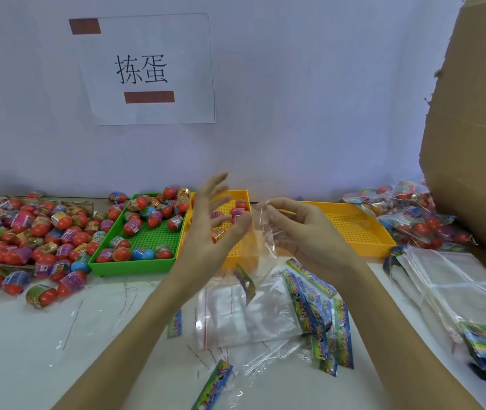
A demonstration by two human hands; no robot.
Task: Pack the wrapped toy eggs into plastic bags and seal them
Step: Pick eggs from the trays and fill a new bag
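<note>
We've got our right hand (301,229) pinching the top of a clear plastic bag (261,250) that hangs above the tabletop (58,335), our left hand (209,223) spread wide just beside it, wrapped toy eggs (29,232) heaped at left and filling the green tray (135,266).

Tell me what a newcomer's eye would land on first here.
The heap of red wrapped toy eggs spilling across the table's left, some filling the green tray. At centre, the right hand pinches a clear plastic bag while the left hand spreads open. Behind, a paper sign hangs on the wall.
</note>
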